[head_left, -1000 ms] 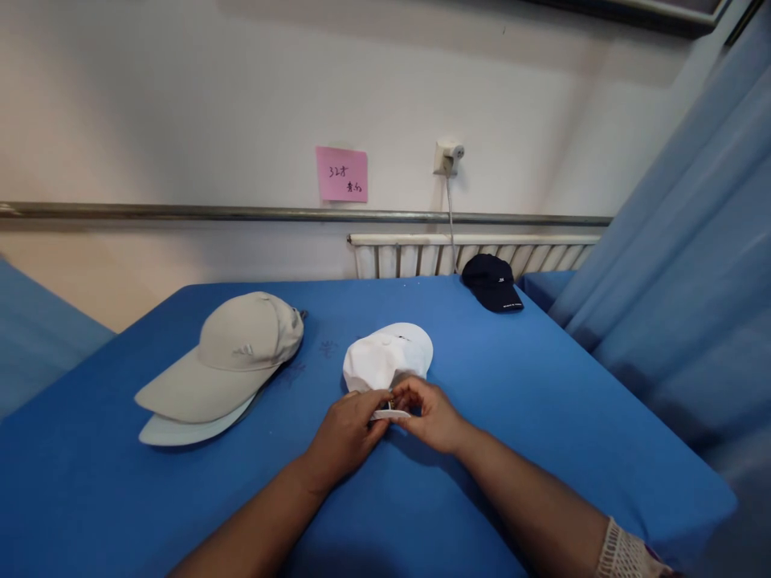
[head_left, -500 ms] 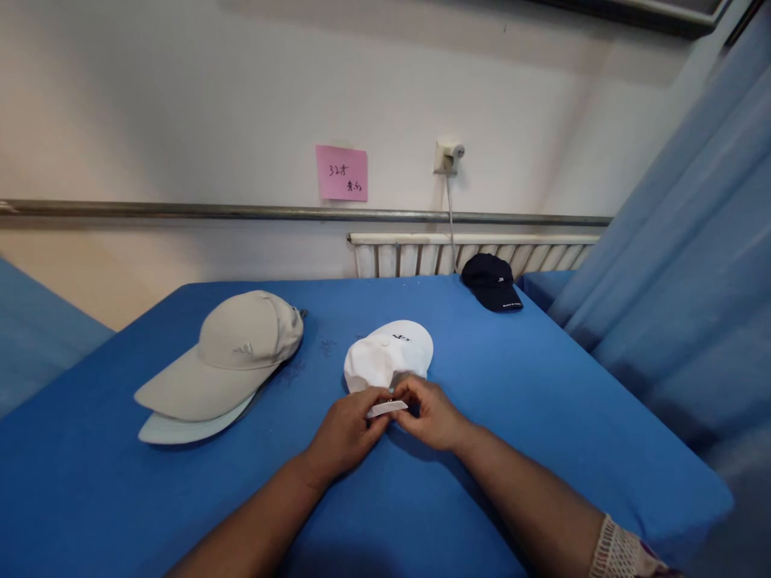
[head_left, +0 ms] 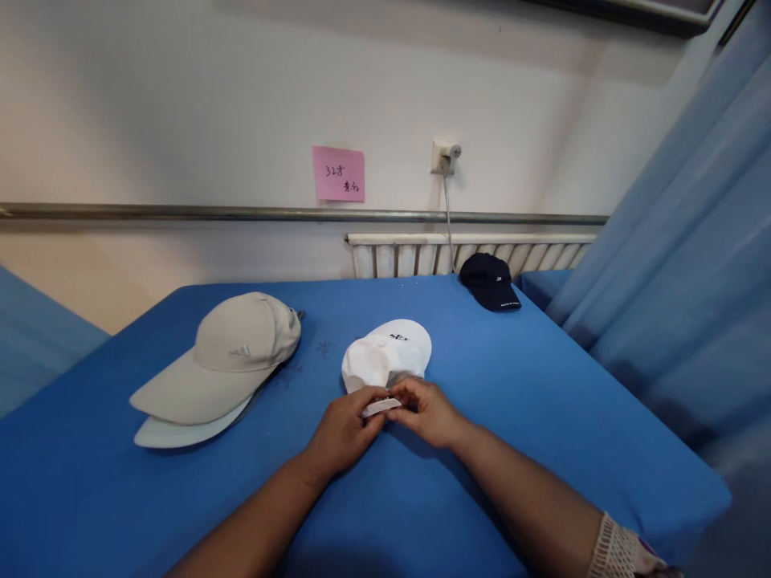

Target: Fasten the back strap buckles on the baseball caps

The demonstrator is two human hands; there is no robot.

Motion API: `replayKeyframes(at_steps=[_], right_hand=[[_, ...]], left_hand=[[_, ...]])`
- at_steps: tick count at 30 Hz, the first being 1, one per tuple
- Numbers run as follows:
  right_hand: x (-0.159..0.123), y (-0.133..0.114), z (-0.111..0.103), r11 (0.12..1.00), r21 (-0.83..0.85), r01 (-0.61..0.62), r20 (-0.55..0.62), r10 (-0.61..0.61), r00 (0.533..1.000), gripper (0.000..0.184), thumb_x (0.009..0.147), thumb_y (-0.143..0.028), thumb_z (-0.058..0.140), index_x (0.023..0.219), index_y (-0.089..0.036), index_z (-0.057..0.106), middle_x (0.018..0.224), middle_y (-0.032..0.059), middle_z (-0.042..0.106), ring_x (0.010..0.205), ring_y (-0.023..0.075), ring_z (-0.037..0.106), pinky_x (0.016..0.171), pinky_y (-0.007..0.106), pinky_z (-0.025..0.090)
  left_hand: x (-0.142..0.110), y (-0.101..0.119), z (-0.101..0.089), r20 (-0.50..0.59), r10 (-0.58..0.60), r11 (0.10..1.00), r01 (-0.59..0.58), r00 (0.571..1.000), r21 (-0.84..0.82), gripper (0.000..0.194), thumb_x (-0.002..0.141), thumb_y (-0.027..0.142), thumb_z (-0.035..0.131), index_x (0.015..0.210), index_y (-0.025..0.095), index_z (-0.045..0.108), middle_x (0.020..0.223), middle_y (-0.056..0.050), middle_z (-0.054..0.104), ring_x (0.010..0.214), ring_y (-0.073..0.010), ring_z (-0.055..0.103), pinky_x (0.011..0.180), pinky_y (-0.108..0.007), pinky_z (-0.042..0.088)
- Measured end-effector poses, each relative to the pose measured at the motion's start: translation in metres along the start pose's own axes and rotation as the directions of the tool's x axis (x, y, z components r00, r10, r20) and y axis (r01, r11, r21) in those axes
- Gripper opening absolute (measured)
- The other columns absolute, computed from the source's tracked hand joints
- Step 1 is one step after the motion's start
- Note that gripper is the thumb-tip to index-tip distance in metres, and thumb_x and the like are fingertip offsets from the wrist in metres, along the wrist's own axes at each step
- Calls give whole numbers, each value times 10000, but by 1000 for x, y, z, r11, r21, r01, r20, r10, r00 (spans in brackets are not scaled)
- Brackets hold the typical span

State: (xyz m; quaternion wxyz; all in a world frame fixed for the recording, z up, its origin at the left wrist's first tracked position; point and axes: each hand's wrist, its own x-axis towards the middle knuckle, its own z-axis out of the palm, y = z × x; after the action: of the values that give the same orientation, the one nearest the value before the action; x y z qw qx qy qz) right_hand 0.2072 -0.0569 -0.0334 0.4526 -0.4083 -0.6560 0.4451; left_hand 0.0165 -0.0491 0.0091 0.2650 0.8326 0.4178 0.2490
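Note:
A white baseball cap lies on the blue-covered table, its brim pointing away from me with a small dark logo on it. At the back of the cap, a white strap is pinched from both sides. My left hand is closed on the strap's left part, thumb below and fingers above. My right hand closes on its right part, fingertips nearly meeting the left ones. A small metallic glint shows between the fingertips; the fastening itself is mostly hidden.
On the left, a beige cap rests on top of a pale cap. A dark navy cap sits at the far right corner. Behind the table are a radiator, a metal rail and a cord; a blue curtain hangs at right.
The strap between my fingertips has tilted slightly, its right end a little higher. Both hands keep their grip, and the caps stay where they were; the view has shifted slightly.

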Motion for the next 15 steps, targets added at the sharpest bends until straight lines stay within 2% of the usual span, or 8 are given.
replayKeyframes(at_steps=[5,8,10,12,15], right_hand=[[4,19,4,978,192,-82,24,79,997,236,743,-280,762,902,-205,604,727,-46,577,664,120,564,676,270,472],[6,22,3,972,217,-85,40,79,996,232,754,-251,752,918,-208,594,723,-52,564,651,114,554,661,259,463],[5,17,1,991,124,-54,25,52,998,191,781,-226,726,923,-209,599,724,-48,564,640,114,545,640,252,454],[4,8,-3,997,-69,26,8,-25,1000,131,816,-202,693,926,-208,621,755,-28,589,673,126,558,657,261,457],[2,-5,-9,929,-333,162,50,-154,987,135,859,-174,651,990,-209,653,878,20,645,795,158,603,739,293,477]], left_hand=[[0,0,0,10,-2,1000,2,1000,0,296,841,208,583,1119,258,670,972,14,755,816,-169,685,767,-261,484],[-1,0,0,6,-6,1000,6,1000,-4,289,847,211,578,1118,256,669,945,17,754,784,-161,681,745,-253,482],[-1,0,0,4,-10,1000,10,1000,-4,295,849,206,572,1123,257,666,935,20,752,756,-154,677,726,-249,479],[-1,-1,0,0,-10,1000,10,1000,-7,297,852,206,568,1129,259,663,927,24,751,731,-148,671,712,-246,478],[-1,-3,1,-15,-14,1000,14,1000,-20,298,855,218,569,1137,254,657,922,23,750,713,-143,669,702,-242,485]])
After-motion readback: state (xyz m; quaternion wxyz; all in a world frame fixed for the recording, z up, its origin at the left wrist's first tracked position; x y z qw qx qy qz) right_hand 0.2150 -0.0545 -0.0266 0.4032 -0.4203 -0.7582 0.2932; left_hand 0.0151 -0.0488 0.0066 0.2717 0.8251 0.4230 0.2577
